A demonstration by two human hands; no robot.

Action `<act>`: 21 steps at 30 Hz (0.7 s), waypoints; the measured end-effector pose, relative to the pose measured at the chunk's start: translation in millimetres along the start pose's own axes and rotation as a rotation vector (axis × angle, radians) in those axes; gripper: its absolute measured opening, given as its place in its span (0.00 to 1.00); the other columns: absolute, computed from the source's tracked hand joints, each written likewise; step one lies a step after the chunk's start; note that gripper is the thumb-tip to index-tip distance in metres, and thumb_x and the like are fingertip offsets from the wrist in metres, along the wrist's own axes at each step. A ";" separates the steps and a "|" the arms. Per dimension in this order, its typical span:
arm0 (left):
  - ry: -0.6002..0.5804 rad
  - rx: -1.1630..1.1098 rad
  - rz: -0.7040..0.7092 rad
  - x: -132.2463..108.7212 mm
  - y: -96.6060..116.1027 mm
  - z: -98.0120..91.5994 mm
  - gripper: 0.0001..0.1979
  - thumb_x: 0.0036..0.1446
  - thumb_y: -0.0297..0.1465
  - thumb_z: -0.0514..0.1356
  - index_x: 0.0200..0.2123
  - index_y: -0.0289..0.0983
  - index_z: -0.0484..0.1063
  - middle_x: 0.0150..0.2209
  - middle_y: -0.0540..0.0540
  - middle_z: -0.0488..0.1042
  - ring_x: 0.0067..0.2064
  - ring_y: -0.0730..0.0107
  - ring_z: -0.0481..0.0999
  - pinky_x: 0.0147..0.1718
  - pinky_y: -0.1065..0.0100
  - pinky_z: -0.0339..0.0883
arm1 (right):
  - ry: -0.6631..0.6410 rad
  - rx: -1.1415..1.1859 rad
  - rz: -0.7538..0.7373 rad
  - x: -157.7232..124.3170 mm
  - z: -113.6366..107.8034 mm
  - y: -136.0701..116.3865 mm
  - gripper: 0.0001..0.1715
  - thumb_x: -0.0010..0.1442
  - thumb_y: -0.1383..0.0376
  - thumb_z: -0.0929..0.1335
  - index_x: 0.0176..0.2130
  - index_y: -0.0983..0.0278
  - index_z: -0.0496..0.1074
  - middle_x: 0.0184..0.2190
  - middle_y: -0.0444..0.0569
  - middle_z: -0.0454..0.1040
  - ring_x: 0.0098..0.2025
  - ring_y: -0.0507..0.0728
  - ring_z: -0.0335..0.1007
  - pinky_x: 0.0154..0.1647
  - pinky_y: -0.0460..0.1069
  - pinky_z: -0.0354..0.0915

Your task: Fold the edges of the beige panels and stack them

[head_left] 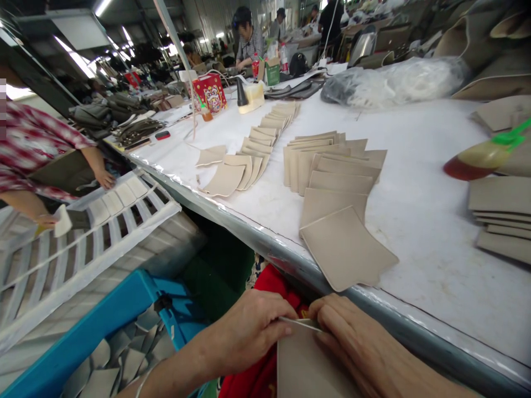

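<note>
Low at the front, a beige leather-like panel point(305, 365) is held in front of the table edge. My left hand point(257, 326) pinches its upper left edge between thumb and fingers, where a thin pale strip shows along the edge. The fingers of my right hand point(352, 337) are curled over the upper right part of the same panel, hiding that corner. Just beyond, a fanned row of similar beige panels point(348, 243) lies on the white table point(415, 221), its nearest piece reaching the edge. A second fanned row point(232, 177) lies further left.
A blue bin point(120, 298) with many cut pieces stands at lower left. A white slatted rack point(136, 215) is beside it, where a co-worker's hands point(103, 177) handle pale pieces. At right are a green-capped bottle point(473, 160) and stacked panels point(500, 196). A plastic bag point(398, 83) lies behind.
</note>
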State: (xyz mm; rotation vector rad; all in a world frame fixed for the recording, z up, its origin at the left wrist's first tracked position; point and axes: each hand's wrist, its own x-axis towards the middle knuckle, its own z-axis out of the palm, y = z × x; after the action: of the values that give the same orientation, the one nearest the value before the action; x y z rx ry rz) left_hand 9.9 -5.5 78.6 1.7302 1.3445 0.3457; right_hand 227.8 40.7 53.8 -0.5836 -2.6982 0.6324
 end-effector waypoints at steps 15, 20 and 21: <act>0.022 -0.021 0.046 5.8 -0.7 10.3 0.07 0.61 0.26 0.60 0.37 0.39 0.79 0.34 0.51 0.76 0.39 0.71 0.72 0.38 0.73 0.59 | 0.040 0.060 0.044 -1.8 8.2 2.5 0.13 0.69 0.73 0.57 0.34 0.60 0.62 0.30 0.44 0.67 0.29 0.56 0.65 0.28 0.49 0.60; 0.045 -0.008 0.052 11.8 6.4 17.9 0.07 0.61 0.26 0.59 0.33 0.36 0.78 0.30 0.51 0.73 0.37 0.71 0.70 0.35 0.71 0.58 | -0.039 0.161 0.145 -5.8 -1.7 2.0 0.10 0.67 0.73 0.62 0.35 0.61 0.64 0.34 0.46 0.69 0.34 0.57 0.66 0.32 0.49 0.62; 0.046 -0.008 0.053 12.1 7.7 18.1 0.07 0.62 0.26 0.59 0.33 0.36 0.78 0.30 0.51 0.73 0.37 0.71 0.70 0.35 0.71 0.58 | -0.061 0.181 0.188 -6.1 -6.8 1.3 0.10 0.66 0.74 0.64 0.35 0.61 0.64 0.34 0.45 0.70 0.35 0.57 0.67 0.33 0.49 0.63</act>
State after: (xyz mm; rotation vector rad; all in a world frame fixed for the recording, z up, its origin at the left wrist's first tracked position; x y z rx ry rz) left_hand 31.6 -3.4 70.9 1.7633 1.3299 0.4232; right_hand 236.2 41.4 57.7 -0.7858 -2.6226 0.9465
